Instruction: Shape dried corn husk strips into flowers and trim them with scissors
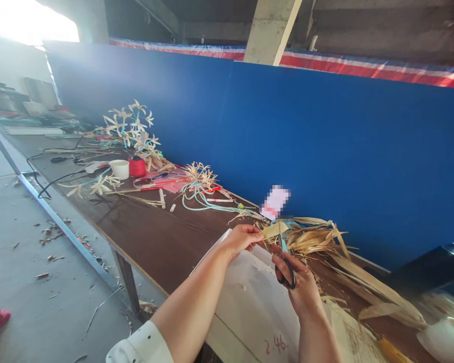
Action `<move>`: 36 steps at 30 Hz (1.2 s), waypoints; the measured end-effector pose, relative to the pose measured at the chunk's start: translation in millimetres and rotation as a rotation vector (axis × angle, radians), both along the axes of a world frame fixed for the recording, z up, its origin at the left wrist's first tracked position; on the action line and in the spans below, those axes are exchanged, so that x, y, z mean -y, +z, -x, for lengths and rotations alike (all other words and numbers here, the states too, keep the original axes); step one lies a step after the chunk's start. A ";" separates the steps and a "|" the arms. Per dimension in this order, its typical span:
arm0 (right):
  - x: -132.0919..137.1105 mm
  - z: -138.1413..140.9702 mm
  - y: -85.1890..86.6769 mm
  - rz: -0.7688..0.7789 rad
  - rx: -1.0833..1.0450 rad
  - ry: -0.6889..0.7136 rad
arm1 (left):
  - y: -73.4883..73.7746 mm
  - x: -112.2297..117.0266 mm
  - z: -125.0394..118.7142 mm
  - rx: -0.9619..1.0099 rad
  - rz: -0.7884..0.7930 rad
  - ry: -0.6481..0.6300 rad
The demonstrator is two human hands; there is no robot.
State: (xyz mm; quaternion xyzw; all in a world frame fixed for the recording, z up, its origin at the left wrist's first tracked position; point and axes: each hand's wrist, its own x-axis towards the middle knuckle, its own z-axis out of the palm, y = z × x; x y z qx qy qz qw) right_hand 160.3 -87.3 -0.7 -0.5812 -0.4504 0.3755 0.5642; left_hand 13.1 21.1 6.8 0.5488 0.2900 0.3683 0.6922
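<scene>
My left hand (pixel 244 237) is pinching the strip (pixel 272 231) left of the scissors (pixel 292 273), fingertips together on its end; my right hand (pixel 301 282) is clamping the scissors' handles. The blades are overlapping the strip; whether they are biting, I cannot tell. Husks (pixel 316 238) are lying right of the scissors. Judged step: trimming. Next move is probably calling for a taut strip and blades closing clear of my left fingertips.
</scene>
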 end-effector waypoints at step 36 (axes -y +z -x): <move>-2.0 -3.6 -4.9 -0.022 -0.049 -0.023 | 4.1 5.9 3.0 -0.176 -0.125 -0.033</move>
